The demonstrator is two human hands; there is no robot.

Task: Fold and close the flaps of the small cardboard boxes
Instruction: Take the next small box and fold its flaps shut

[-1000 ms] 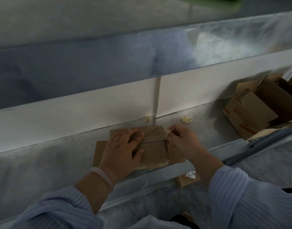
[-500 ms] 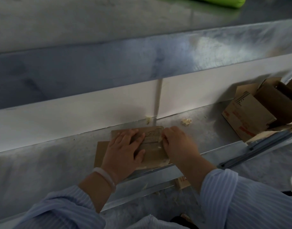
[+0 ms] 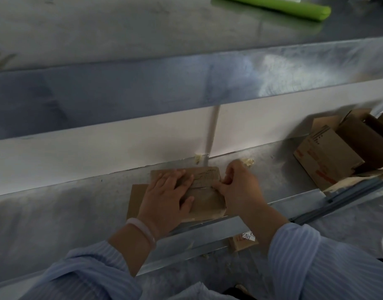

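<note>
The small cardboard box (image 3: 204,200) is laid flat on the tabletop (image 3: 78,213), near its front edge. It is pressed down by the left hand (image 3: 164,195) with fingers spread flat, and its right end is pinched by the curled fingers of the right hand (image 3: 240,189).

Packing workshop, galvanised metal bench (image 3: 56,224), steel shelf (image 3: 143,35) above, stacked cardboard boxes (image 3: 329,156)

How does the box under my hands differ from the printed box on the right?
The box under the hands lies low and flat; the printed box sits taller and tilted. The first is held, the left hand pressing flat on top and the right hand pinching its right end; the printed box is untouched. The printed box shows red markings; none show on the held one. Both are brown cardboard.
</note>
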